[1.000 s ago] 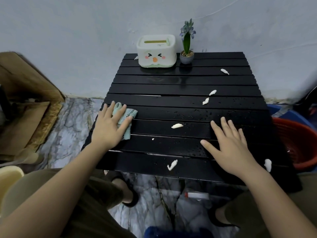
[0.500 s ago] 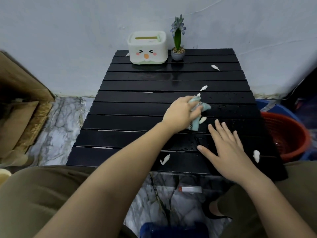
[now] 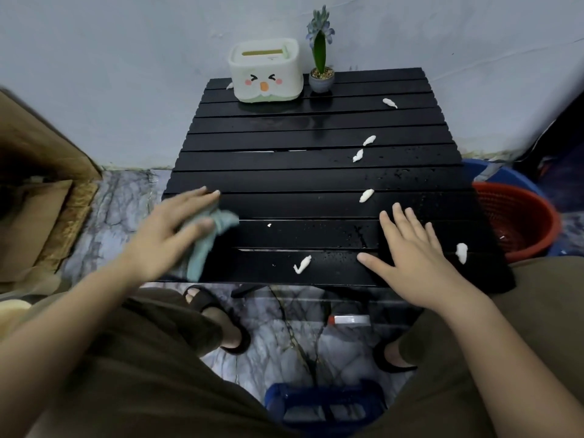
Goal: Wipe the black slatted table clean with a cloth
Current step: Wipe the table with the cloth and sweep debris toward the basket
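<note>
Black slatted table (image 3: 316, 172) fills the middle of our one head view, its far edge against a pale wall, and we are sitting at its near edge. Our left hand (image 3: 170, 229) presses a light teal cloth (image 3: 210, 235) onto the near left corner, fingers spread fairly straight over it rather than curled round it; the hand is blurred, so we cannot tell whether the thumb pinches the fabric. Part of the cloth hangs past the table's left edge. Our right hand (image 3: 414, 251) lies flat and open on the near right slats, holding nothing and, we judge, steadying the table.

Small white scraps remain: one near the front edge (image 3: 302, 264), one just right of the right hand (image 3: 461, 252), one mid-right (image 3: 366, 195), a pair further back (image 3: 363, 150) and one near the far right (image 3: 389, 103). Water droplets (image 3: 410, 175) speckle the right half. A white tissue box with a cartoon face (image 3: 265, 74) and a small potted purple flower (image 3: 321, 58) stand at the back, and a red plastic basket (image 3: 518, 222) sits on the floor to the right.

To do this well, we think long strokes along the slats, with even pressure, should gather scraps toward one edge instead of pushing them into the gaps. The right side and back look largely unwiped.
</note>
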`<action>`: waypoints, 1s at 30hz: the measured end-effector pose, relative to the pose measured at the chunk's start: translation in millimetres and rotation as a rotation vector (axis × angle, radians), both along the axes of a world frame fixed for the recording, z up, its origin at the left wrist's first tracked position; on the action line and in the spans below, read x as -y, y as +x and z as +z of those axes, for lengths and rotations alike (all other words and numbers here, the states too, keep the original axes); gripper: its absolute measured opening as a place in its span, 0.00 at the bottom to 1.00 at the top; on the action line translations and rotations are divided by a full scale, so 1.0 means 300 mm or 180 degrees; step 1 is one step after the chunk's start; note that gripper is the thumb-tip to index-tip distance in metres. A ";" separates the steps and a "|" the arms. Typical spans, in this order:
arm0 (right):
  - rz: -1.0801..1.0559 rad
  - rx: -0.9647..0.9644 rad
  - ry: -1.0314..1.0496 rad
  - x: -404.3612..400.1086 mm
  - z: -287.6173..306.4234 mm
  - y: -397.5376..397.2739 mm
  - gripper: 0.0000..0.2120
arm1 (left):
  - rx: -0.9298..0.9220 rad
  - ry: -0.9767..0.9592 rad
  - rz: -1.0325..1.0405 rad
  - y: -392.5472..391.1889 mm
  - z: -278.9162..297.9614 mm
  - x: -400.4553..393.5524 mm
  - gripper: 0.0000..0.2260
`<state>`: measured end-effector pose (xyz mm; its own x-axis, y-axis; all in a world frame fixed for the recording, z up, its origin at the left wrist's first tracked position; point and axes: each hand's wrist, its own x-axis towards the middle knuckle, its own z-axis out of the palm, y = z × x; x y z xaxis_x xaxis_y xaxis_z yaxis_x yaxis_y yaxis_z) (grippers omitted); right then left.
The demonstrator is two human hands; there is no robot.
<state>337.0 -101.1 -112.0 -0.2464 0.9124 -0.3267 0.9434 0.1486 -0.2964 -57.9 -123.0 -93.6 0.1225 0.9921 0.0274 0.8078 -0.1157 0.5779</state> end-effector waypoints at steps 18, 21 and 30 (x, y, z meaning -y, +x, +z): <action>-0.0038 -0.0010 0.0091 0.026 -0.002 0.000 0.43 | -0.1423 0.0387 -0.0958 0.627 -0.158 -0.334 0.30; -0.0029 -0.0030 0.0159 0.037 -0.009 0.003 0.43 | -0.1384 0.0423 -0.1070 0.771 -0.155 -0.441 0.31; 0.0021 -0.0192 0.0171 0.043 -0.013 0.018 0.43 | 0.0242 0.1067 -0.0340 0.690 -0.105 -0.485 0.20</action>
